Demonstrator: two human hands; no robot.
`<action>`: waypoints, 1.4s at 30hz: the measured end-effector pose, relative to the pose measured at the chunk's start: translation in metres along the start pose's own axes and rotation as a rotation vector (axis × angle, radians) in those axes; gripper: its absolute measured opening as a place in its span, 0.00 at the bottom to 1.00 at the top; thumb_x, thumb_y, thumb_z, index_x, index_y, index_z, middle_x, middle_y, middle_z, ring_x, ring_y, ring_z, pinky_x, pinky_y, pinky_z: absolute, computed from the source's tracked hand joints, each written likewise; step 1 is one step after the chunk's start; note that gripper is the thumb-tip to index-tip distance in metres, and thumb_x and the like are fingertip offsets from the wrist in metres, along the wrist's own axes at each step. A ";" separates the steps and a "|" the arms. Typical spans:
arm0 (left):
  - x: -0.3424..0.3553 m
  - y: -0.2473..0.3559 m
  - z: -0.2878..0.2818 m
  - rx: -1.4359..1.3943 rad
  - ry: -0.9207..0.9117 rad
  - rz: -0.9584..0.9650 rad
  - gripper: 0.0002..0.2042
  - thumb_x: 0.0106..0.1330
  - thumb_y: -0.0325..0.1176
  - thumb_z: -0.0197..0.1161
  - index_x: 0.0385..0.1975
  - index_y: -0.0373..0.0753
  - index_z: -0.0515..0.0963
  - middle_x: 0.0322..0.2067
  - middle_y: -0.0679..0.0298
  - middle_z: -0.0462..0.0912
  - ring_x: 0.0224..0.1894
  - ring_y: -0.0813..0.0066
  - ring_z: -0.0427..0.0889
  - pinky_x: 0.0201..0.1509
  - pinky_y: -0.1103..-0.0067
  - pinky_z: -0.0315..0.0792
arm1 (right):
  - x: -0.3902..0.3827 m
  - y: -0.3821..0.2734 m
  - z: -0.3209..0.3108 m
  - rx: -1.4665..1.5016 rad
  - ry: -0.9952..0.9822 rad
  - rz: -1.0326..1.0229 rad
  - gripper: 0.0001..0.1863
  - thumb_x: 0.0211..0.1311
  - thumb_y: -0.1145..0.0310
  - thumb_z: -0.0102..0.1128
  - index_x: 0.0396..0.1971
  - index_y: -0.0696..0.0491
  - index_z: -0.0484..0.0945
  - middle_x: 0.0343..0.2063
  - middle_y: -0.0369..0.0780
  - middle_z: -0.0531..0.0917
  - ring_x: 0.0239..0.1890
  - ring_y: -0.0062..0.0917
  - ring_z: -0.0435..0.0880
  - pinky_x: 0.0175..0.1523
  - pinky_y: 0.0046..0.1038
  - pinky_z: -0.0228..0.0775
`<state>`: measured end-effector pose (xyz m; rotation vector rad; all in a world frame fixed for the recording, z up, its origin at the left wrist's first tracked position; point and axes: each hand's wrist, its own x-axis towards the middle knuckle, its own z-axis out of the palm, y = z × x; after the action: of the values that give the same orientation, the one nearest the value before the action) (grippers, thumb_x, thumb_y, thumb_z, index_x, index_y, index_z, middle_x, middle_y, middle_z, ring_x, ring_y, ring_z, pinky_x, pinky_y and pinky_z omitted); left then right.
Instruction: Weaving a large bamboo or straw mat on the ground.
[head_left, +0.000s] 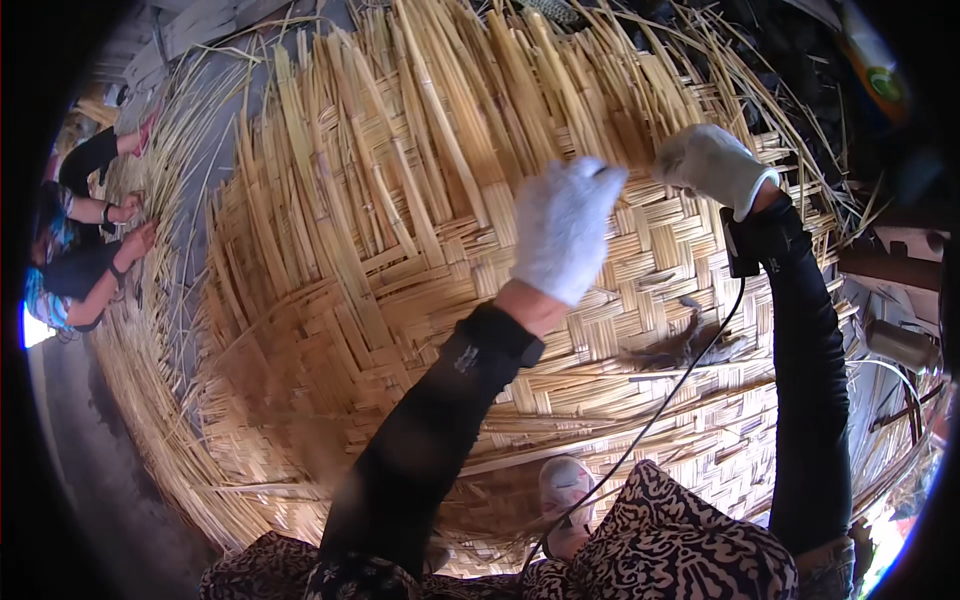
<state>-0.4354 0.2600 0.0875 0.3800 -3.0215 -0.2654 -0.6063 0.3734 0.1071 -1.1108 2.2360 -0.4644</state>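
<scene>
A wide woven reed mat (pixel 560 380) spreads below me, with split reed strips (pixel 440 110) standing out loose along its far part. Over the middle of the mat is my left hand (pixel 568 230), in a white glove and slightly blurred, its fingers curled closed. What lies in those fingers is hidden. To the right, my right hand (pixel 712 165), also gloved in white, bends down at the weave among the reed strips with its fingers curled in. I cannot make out what it grips. The fingertips of the two hands are a short gap apart.
At the far left another person's hands (pixel 130 225) work at the mat's edge. A dark cable (pixel 660 400) runs from my right wrist across the mat to my lap. My foot (pixel 565 485) rests on the mat. A metal cylinder (pixel 900 345) lies at the right.
</scene>
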 end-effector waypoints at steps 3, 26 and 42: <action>0.025 0.026 0.012 -0.352 0.076 0.004 0.10 0.58 0.40 0.53 0.25 0.41 0.77 0.25 0.61 0.75 0.30 0.64 0.76 0.29 0.71 0.70 | -0.012 -0.009 -0.006 -0.023 0.052 -0.211 0.08 0.51 0.70 0.57 0.28 0.60 0.79 0.15 0.39 0.78 0.13 0.19 0.74 0.20 0.20 0.66; 0.039 0.039 0.022 -0.554 0.632 -0.335 0.15 0.50 0.37 0.64 0.08 0.39 0.70 0.09 0.63 0.69 0.12 0.67 0.70 0.17 0.76 0.64 | 0.019 -0.008 0.005 0.752 0.223 -0.064 0.08 0.46 0.73 0.61 0.28 0.61 0.78 0.21 0.36 0.79 0.21 0.16 0.75 0.26 0.17 0.65; 0.045 0.024 0.029 -0.631 0.432 -0.378 0.01 0.49 0.25 0.59 0.19 0.36 0.76 0.14 0.62 0.75 0.17 0.73 0.76 0.14 0.78 0.68 | -0.012 -0.039 0.017 0.793 0.349 -0.025 0.11 0.46 0.78 0.63 0.33 0.58 0.77 0.27 0.37 0.81 0.28 0.18 0.78 0.36 0.17 0.73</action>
<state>-0.4871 0.2761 0.0665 0.8075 -2.2690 -0.9797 -0.5662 0.3588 0.1193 -0.6575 1.9818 -1.4862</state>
